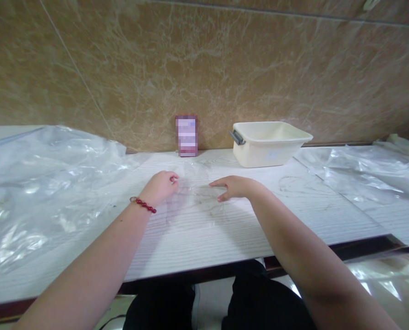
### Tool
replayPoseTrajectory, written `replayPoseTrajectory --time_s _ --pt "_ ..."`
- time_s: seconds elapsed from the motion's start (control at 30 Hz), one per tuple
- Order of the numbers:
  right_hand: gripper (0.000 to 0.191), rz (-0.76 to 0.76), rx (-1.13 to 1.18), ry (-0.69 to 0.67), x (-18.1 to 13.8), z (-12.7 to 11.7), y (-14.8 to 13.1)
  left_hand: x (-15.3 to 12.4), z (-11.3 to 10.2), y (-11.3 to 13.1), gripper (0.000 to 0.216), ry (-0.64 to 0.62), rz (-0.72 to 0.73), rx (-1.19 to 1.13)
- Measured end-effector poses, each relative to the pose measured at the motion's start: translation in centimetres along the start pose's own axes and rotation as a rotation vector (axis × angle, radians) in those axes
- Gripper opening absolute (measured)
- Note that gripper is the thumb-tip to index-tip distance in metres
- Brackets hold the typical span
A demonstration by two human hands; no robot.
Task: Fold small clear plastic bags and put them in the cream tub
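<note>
A thin, see-through plastic bag (196,195) lies flat on the white wood-grain table, its outline faint against the surface. My left hand (160,185), with a red bead bracelet (145,205) at the wrist, is at the bag's left side; its fingers are curled in on the bag's edge. On the other side, my right hand (237,187) hovers over or rests at the bag's right part, I cannot tell which. Its thumb and forefinger are spread apart with nothing between them.
A phone (187,136) with a blurred screen leans on the brown marble wall. Right of it stands a cream plastic bin (269,151) with a grey handle. Large clear plastic sheeting (53,183) covers the table's left, and more sheeting (369,174) lies at the right. The table's front edge is near my legs.
</note>
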State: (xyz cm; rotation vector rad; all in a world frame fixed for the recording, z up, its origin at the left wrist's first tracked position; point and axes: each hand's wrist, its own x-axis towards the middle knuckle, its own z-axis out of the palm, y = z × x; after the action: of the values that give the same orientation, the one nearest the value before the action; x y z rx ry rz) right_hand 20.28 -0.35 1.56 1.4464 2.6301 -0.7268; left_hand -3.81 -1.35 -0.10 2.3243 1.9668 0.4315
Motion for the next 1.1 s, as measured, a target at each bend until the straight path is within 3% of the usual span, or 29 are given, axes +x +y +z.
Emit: replayPoseTrajectory --time_s 0.13,0.23,0.43,0.6,0.67,0.87,1.1 --pt "0.063 -0.032 -0.009 -0.009 0.0 -0.1 0.1 0.8 -0.2 -3.7 0.045 -0.01 -0.296 0.129" --pt "0.063 -0.038 -0.014 -0.016 -0.1 -0.1 0.1 1.1 0.2 -5.1 0.053 -0.041 -0.39 0.133" --pt "0.063 -0.02 0.015 -0.007 0.0 0.0 0.1 1.3 0.7 -4.7 0.04 -0.025 -0.335 0.106" --pt "0.064 -0.01 -0.007 -0.01 -0.3 -0.1 -0.2 1.1 0.1 -3.4 0.033 0.072 -0.313 -0.02" --pt "0.064 -0.005 -0.015 -0.013 -0.4 -0.2 -0.3 0.8 -0.2 -3.0 0.035 0.08 -0.324 -0.124" --pt "0.064 -0.016 -0.036 -0.012 -0.5 -0.2 -0.6 0.1 -0.2 -2.8 0.057 -0.095 -0.324 -0.366" --pt "0.062 -0.027 -0.075 0.011 -0.6 -0.1 -1.4 0.2 -0.1 -2.4 0.065 0.074 -0.252 -0.301"
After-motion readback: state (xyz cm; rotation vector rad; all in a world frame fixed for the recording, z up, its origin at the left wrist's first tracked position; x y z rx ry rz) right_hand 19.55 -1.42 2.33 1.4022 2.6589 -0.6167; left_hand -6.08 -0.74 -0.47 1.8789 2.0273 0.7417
